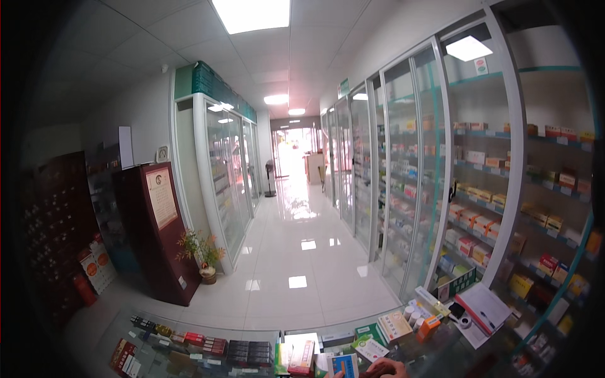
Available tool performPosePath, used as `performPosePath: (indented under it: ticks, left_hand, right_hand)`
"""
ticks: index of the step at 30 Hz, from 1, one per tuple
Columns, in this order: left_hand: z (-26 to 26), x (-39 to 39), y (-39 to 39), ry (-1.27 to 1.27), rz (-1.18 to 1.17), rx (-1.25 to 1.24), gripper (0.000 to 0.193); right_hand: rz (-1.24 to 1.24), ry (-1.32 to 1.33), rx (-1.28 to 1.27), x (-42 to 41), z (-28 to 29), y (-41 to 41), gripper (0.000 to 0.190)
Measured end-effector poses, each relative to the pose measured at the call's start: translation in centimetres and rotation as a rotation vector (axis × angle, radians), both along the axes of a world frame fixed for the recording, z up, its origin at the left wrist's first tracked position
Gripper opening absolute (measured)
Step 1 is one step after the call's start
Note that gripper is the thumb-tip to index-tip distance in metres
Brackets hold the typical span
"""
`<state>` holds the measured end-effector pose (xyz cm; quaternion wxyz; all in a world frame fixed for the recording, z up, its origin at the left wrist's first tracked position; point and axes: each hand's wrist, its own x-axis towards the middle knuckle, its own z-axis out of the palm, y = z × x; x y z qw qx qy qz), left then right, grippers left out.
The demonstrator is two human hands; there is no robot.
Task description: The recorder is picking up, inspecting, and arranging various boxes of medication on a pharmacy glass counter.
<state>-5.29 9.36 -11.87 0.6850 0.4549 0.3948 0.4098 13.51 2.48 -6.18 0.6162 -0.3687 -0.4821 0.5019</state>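
At the bottom edge, a blue and white medicine box (345, 365) stands tilted above a glass counter (302, 327). Only the thumb of my left hand (337, 374) shows, pressed on the box's lower left edge. Close to its right is my right hand (386, 367), with the fingers curled; whether it holds anything is cut off by the frame. A pink and white box (301, 355) lies left of the blue one. Beyond my hands are a green and white box (370, 348), a dark green box (368, 332) and a cream box (395, 327).
On the counter's right sit an orange box (427, 328), white bottles (413, 316) and a clipboard with a pen (483, 309). Black boxes (249, 352) fill its left part. Glass-door cabinets (406, 175) line the right. Across the tiled floor stand a dark red cabinet (156, 236) and potted plant (207, 271).
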Motion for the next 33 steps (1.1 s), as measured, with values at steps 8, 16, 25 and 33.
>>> performPosePath:
  ticks: [8, 16, 25, 33]
  left_hand:
    - [-0.7, -0.4, 0.9, 0.078, -0.032, 0.070, 0.042]
    - [-1.0, -0.8, 1.4, 0.120, -0.032, 0.093, 0.043]
    - [-1.6, -0.7, 1.2, 0.071, 0.010, 0.136, 0.050]
    - [-1.9, -0.8, 1.1, 0.012, -0.002, 0.146, 0.049]
  right_hand:
    - [0.010, -0.130, 0.112, -0.2, -0.1, 0.7, 0.026]
    - [0.076, -0.177, -0.027, -0.2, 0.1, 0.6, 0.031]
    - [0.094, -0.162, 0.027, -0.5, 0.1, 0.2, 0.028]
    - [0.107, -0.128, 0.035, -0.1, -0.7, 0.8, 0.029]
